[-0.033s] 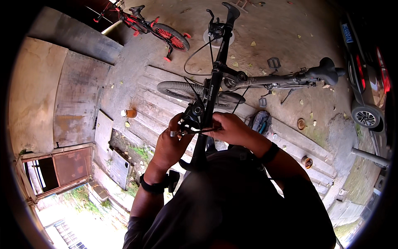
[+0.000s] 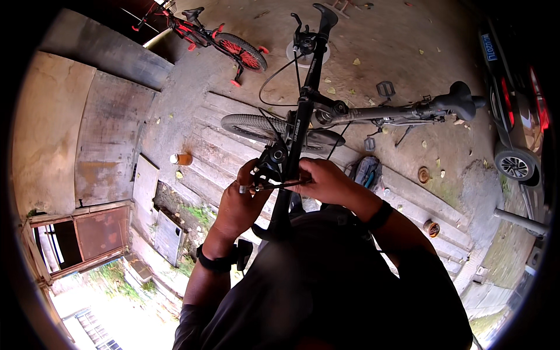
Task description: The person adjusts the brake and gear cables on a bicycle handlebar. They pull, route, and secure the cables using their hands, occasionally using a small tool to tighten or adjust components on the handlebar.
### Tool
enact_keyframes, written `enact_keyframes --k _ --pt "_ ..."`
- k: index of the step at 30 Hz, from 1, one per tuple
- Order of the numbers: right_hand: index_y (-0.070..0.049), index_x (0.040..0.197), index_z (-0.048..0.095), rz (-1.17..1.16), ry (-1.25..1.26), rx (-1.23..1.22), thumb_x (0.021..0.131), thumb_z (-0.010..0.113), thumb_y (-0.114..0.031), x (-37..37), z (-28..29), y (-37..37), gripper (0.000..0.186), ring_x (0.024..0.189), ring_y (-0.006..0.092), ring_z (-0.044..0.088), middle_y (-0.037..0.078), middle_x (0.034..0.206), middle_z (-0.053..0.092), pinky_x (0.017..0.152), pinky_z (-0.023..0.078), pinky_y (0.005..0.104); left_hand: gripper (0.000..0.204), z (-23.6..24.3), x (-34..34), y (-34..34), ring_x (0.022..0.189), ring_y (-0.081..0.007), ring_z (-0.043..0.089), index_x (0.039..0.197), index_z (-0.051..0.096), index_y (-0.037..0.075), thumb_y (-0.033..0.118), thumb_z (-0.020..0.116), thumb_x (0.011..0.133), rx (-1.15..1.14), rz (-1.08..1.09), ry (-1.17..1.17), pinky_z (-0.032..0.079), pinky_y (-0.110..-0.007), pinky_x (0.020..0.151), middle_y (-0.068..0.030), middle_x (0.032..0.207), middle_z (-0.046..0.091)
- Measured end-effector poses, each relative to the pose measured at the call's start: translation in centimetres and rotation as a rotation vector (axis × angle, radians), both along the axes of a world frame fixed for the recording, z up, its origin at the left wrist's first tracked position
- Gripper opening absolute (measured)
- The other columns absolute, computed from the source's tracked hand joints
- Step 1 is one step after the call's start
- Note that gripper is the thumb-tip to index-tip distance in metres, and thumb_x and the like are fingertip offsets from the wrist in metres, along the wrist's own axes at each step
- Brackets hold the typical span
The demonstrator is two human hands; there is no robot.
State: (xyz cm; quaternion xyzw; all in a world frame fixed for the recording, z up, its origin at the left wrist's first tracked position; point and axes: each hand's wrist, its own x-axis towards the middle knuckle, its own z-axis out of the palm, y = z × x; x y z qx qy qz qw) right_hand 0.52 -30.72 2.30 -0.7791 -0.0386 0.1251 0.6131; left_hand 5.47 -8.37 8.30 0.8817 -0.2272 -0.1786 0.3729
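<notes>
A black bicycle handlebar [image 2: 301,125] runs from far to near in front of me. Close to its near end sits a brake and shifter unit [image 2: 274,156]. My left hand [image 2: 236,204] is closed at the left side of this unit, thumb and fingers on the brake lever [image 2: 262,173]; a ring shows on one finger. From across the bar, my right hand [image 2: 331,182] pinches a thin dark rod [image 2: 283,185], which reaches under the unit toward my left fingers. Whether the rod is a tool or part of the bike I cannot tell. My fingertips are partly hidden.
Behind the handlebar, the bike's frame and saddle [image 2: 458,100] extend right. A red-and-black bicycle [image 2: 233,49] stands far left, a parked car [image 2: 516,140] far right. Near the wooden planks [image 2: 204,137] are an orange-brown jar [image 2: 182,158], a dark bag [image 2: 367,171] and a small tin [image 2: 431,227].
</notes>
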Motion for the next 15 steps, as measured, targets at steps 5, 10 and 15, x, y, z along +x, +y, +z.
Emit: enact_keyframes --k 5,10,15 --pt "-0.003 0.109 0.064 0.076 0.076 -0.060 0.084 0.078 -0.025 0.2 1.1 -0.7 0.036 0.084 0.0195 0.072 0.011 0.093 0.072 0.076 0.054 0.0318 0.058 0.3 -0.1 -0.2 0.076 -0.0258 0.071 0.137 0.040 0.001 0.009 0.071 0.088 0.026 0.008 -0.006 0.054 -0.035 0.066 -0.0142 0.087 0.070" --pt "-0.004 0.092 0.062 0.017 -0.035 0.007 0.082 0.081 -0.016 -0.8 -0.9 -1.3 0.025 0.067 0.0103 0.063 0.004 0.080 0.067 0.061 0.049 0.0274 0.057 0.4 -0.1 -0.4 0.072 -0.0200 0.066 0.138 0.041 0.001 0.009 0.069 0.089 -0.013 0.011 0.032 0.052 -0.033 0.065 -0.0119 0.082 0.067" --pt "-0.003 0.092 0.062 -0.021 -0.097 0.051 0.082 0.082 -0.013 -0.8 0.1 -2.2 0.024 0.072 0.0104 0.063 0.004 0.081 0.064 0.064 0.050 0.0258 0.056 -0.2 -0.1 0.0 0.070 -0.0168 0.062 0.139 0.041 0.001 0.009 0.068 0.091 -0.012 0.032 0.052 0.050 -0.031 0.066 -0.0107 0.079 0.065"
